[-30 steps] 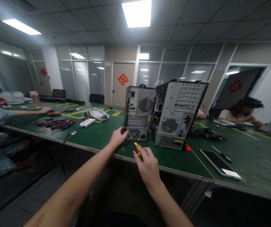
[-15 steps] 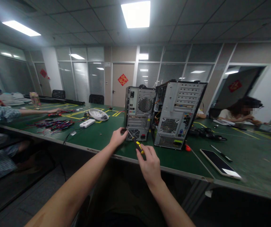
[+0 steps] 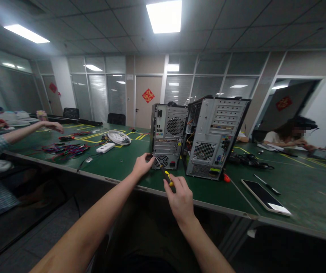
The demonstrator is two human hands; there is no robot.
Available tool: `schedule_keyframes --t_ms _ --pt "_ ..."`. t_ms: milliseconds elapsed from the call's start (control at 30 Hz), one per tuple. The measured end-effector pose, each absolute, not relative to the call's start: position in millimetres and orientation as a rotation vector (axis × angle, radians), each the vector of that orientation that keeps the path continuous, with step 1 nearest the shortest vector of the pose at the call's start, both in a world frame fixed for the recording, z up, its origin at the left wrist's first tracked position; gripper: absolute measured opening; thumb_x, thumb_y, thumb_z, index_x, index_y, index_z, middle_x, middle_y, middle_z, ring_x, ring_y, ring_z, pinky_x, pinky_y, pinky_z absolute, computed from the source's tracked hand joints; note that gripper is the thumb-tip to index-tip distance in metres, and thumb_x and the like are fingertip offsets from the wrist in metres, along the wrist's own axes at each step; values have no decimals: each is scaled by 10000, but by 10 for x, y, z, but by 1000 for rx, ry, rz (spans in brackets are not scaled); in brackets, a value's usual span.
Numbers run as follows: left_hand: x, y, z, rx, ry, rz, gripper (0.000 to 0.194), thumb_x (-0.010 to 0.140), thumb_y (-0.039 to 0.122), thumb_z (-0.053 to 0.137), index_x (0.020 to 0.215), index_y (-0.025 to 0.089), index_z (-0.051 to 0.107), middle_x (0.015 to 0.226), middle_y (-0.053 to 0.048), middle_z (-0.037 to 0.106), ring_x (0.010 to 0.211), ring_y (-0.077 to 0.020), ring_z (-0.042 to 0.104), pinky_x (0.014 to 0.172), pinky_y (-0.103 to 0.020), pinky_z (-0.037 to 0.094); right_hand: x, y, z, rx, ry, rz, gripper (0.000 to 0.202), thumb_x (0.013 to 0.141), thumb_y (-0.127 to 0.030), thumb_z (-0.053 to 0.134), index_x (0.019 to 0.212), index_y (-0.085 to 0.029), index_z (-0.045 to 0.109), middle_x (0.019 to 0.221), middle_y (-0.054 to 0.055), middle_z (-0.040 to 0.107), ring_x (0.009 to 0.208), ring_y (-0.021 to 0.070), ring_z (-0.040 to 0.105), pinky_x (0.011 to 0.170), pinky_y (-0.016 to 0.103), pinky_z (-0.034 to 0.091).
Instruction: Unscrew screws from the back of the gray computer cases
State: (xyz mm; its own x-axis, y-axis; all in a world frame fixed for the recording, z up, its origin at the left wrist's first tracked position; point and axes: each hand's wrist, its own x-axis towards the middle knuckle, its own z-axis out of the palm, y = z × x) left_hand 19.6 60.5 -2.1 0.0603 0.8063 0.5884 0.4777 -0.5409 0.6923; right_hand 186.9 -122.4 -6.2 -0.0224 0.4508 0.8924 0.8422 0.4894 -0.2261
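Note:
A screwdriver (image 3: pixel 166 174) with a black and yellow handle is held in my right hand (image 3: pixel 180 195), its fingers wrapped round the grip. Its thin shaft slants up and left to the lower left corner of a grey computer tower (image 3: pixel 167 145), which stands with its back panel facing me. At that corner, my left hand (image 3: pixel 143 165) has thumb and fingers drawn together beside the screwdriver's tip. Whether they pinch the shaft, a screw or the case edge cannot be made out. To the right stands a second, larger computer tower (image 3: pixel 208 167), slightly turned, its left side uncovered.
Left on the green table (image 3: pixel 117 172) are tangled wires (image 3: pixel 66 149), a white power strip (image 3: pixel 105 148) and a white oval basket (image 3: pixel 118 137). Right lie black cables (image 3: pixel 249 160), a thin pen-like tool (image 3: pixel 267 184) and a phone (image 3: pixel 265 197). Co-workers sit at both sides.
The co-worker's arm at the left has lifted from the wires and drawn back. My hands, the screwdriver and both towers hold nearly the same positions.

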Motion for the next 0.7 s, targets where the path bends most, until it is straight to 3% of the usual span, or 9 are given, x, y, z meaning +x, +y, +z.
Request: schedule_keyframes --t_ms 700 --pt "210 583 4 2021 1277 1475 323 939 457 643 1072 179 742 1092 -111 805 1023 -246 761 961 -362 587 1846 -1206 -91 -1100 -1646 -473 253 1061 -317 554 1198 -148 684 925 75 680 811 183 689 740 296 564"
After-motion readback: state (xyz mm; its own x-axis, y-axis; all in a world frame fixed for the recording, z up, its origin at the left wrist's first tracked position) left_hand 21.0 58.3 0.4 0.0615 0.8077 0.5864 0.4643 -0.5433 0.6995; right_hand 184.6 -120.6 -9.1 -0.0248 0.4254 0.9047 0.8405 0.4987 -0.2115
